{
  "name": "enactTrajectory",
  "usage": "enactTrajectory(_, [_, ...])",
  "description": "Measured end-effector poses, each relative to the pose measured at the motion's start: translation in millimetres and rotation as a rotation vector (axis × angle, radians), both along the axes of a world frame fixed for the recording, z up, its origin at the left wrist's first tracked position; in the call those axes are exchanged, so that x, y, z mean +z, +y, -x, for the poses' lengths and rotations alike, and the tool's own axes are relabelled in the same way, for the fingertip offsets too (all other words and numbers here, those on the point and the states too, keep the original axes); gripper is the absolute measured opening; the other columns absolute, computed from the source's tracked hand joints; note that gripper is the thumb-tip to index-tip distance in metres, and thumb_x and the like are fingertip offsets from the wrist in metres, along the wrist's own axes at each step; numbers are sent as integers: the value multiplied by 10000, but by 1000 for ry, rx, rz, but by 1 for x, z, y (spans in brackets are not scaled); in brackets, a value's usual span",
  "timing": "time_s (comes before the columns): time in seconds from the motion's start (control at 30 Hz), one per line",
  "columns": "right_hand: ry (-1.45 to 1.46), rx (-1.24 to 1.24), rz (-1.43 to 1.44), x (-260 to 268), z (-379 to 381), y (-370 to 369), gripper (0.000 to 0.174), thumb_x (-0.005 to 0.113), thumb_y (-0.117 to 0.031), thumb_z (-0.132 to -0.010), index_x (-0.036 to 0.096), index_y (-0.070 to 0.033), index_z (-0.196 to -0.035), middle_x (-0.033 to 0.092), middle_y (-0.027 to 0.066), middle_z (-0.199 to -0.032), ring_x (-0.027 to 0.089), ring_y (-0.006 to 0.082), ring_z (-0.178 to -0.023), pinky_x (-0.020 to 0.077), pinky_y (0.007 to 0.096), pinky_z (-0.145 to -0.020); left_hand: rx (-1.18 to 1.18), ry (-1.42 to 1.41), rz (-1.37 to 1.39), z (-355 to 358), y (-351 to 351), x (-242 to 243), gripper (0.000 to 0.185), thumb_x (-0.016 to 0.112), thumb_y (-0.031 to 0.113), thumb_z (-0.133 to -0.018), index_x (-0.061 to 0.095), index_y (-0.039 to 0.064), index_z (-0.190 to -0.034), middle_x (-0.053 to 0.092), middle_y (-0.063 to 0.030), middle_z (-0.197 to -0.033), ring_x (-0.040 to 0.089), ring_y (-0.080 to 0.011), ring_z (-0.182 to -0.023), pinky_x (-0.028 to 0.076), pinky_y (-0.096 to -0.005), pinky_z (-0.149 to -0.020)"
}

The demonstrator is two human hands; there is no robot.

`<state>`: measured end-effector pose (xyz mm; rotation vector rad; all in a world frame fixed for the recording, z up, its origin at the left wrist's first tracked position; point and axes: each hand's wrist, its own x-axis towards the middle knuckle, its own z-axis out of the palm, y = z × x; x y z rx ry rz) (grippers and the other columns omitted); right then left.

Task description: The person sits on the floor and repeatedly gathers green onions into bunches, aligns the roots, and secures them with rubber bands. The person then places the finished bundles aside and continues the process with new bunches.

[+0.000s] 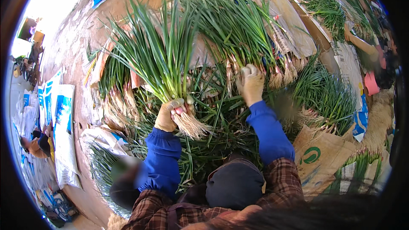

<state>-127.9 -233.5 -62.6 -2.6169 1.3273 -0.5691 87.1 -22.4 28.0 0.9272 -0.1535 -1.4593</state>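
Observation:
My left hand [170, 112], in a pale glove, grips a bunch of green garlic [166, 67] just above its pinkish bulbs. The long leaves fan up and away from me, and a tuft of whitish roots [193, 127] hangs below my fist. My gloved right hand [251, 83] is at the root end of a row of green garlic [233, 22] lying on sacks. Its fingers are curled among the lower stems; whether they hold one is hidden by the hand. Loose leaves and stalks [220, 131] lie in a tangled heap beneath both hands.
More green garlic lies in a bundle [118, 80] at left and a pile [326, 92] at right. A printed sack [322, 156] is near my right elbow. Blue-and-white bags [64, 134] lie far left. Another person's arm [362, 44] reaches in at far right.

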Motion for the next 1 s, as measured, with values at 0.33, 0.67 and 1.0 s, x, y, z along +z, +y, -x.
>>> enactTrajectory(0.33, [-775,177,-592,51,-3,91,196,708,73,-759,604,-40,-880,636,76,-911,597,194,-864,498,317,-789,24,249,1,40,-18,-48,303,551,85,-839,575,-11,-1125,678,-188,-893,685,-306,-817,579,-435,-764])
enactTrajectory(0.67, [-822,-92,-1044,-1,32,77,121,627,-122,-919,598,-19,-973,646,77,-932,644,214,-794,526,326,-766,50,65,-187,52,13,-25,300,582,76,-790,599,8,-1081,645,-149,-952,660,-270,-794,542,-389,-789])
enactTrajectory(1.0, [162,409,-356,22,-31,114,309,601,-359,-896,649,-71,-797,659,143,-713,654,303,-631,516,407,-587,-160,-186,-365,68,31,-36,192,636,23,-826,626,-22,-1013,650,-60,-761,579,-112,-563,471,-221,-523])
